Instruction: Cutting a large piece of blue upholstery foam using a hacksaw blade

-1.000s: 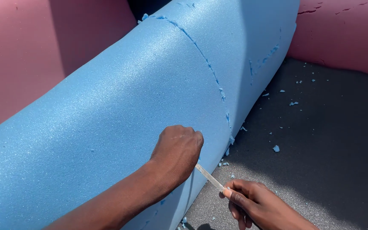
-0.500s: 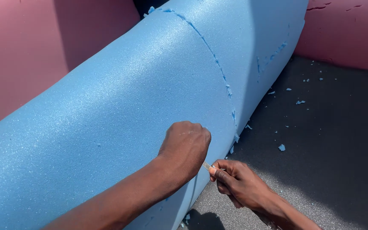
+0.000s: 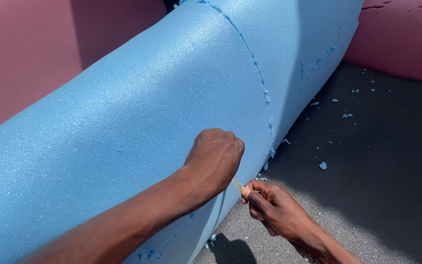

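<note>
- A pink foam slab (image 3: 30,54) fills the upper left, standing behind the big roll and touching it along the far edge
- The blue foam roll (image 3: 123,127) lies slanting from the lower left to the upper right, its curved face taking up most of the view; a ragged cut line (image 3: 255,63) runs down over its curve, toward the two hands
- The left hand (image 3: 215,159) is curled into a fist with the knuckles up, pressed on the side of the blue foam roll just left of the lower end of the cut; the fingers are folded under, and what they hold, if anything, cannot be told
- A thin pale blade (image 3: 237,184) shows as a short strip between the two hands, its upper end hidden under the left fist against the foam
- The right hand (image 3: 274,210) sits low beside the roll, over the floor, with thumb and fingers pinched together on the lower end of the blade
- The dark grey floor mat (image 3: 377,195) spreads to the right, strewn with small blue foam crumbs (image 3: 322,165) near the roll's foot
- Another pink foam piece (image 3: 406,39) stands at the upper right, past the end of the roll
</note>
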